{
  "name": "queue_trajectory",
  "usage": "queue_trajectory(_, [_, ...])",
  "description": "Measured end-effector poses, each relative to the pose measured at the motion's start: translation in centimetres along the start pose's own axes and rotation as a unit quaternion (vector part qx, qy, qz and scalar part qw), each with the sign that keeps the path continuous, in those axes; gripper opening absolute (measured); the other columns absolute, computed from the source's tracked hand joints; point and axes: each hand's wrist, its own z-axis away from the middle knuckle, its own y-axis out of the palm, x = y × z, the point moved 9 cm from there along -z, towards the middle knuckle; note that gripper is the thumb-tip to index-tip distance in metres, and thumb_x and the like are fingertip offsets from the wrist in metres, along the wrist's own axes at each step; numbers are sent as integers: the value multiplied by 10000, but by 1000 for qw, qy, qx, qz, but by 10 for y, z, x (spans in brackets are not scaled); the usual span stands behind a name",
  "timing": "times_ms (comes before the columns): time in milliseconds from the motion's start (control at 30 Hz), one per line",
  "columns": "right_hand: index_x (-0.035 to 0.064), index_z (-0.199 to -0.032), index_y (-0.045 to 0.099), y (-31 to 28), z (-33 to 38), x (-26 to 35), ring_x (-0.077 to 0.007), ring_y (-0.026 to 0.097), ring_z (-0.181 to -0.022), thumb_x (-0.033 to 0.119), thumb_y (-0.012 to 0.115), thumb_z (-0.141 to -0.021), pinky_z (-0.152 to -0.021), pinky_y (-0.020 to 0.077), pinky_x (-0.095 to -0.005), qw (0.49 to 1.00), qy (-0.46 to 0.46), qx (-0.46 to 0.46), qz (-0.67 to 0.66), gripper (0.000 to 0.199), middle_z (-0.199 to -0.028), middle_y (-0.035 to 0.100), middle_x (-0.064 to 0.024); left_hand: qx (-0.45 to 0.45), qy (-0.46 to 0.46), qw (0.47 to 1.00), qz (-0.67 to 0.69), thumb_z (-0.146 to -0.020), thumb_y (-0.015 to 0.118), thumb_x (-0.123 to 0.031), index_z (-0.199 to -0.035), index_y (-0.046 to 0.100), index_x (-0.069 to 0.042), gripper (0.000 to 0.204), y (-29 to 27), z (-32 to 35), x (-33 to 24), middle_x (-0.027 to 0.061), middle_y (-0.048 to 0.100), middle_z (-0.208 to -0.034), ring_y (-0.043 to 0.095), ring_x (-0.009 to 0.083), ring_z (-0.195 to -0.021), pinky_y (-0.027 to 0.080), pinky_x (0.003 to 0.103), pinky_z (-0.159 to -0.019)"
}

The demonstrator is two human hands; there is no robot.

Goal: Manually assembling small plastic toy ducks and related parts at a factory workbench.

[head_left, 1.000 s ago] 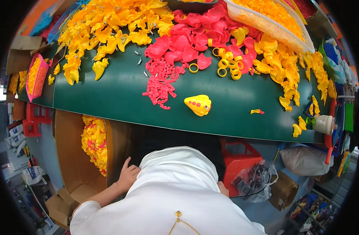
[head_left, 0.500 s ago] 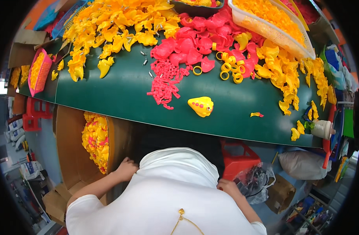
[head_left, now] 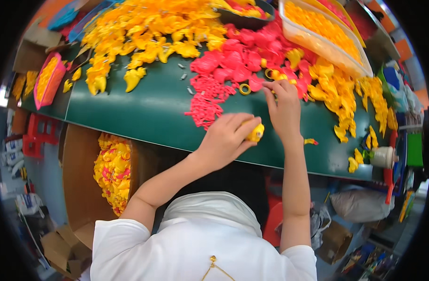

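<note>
My left hand (head_left: 225,139) is closed around a small rounded yellow plastic toy (head_left: 255,133) at the table's near edge. Its palm hides most of the toy. My right hand (head_left: 284,100) reaches over the table beside a cluster of yellow rings (head_left: 269,73). Its thumb and forefinger look slightly apart, with nothing visible between them. The hand covers part of the cluster. A single yellow ring (head_left: 244,89) lies left of its fingertips. Small pink link-like pieces (head_left: 206,108) are heaped left of the toy, with curved pink shells (head_left: 233,58) behind them.
Yellow shell pieces (head_left: 153,28) pile up at the far left, and more (head_left: 334,89) spread at right. A white tub (head_left: 289,33) of yellow parts stands far right. Below the table's left edge is a cardboard box (head_left: 78,178) of yellow-and-pink pieces. A pink basket (head_left: 55,86) sits at left.
Both hands have risen from beside my body to the table. My left hand has taken hold of the yellow toy; my right has reached the rings.
</note>
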Motion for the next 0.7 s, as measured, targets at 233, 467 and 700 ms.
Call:
queue_trajectory(233, [53, -944, 594, 29, -10, -23, -310, 545, -941, 78, 718, -778, -808, 454, -407, 996, -15, 22, 88, 209, -911, 628, -92, 178, -356, 888, -230, -657, 820, -188, -1049, 644, -86, 442, -152, 144, 73, 114, 593, -940, 594, 325, -924, 489, 414, -808])
queue_trajectory(467, [71, -1010, 609, 11, -5, 4, -273, 541, -876, -29, 606, -813, -795, 431, -382, 996, -18, 23, 79, 221, -869, 600, -94, 1, -371, 896, -243, -786, 741, -210, -982, 631, -18, 296, -198, 142, 126, 146, 648, -960, 591, 326, -938, 484, 420, -809])
queue_trajectory(700, [21, -1000, 596, 22, 46, -13, -156, 608, -796, -12, 610, -863, -716, 450, -274, 976, 111, 59, -177, 141, -847, 635, -62, -82, -219, 910, -344, -845, 698, -222, -1224, 556, -63, 435, -166, 65, 209, 135, 566, -1191, 556, 342, -1032, 467, 419, -898])
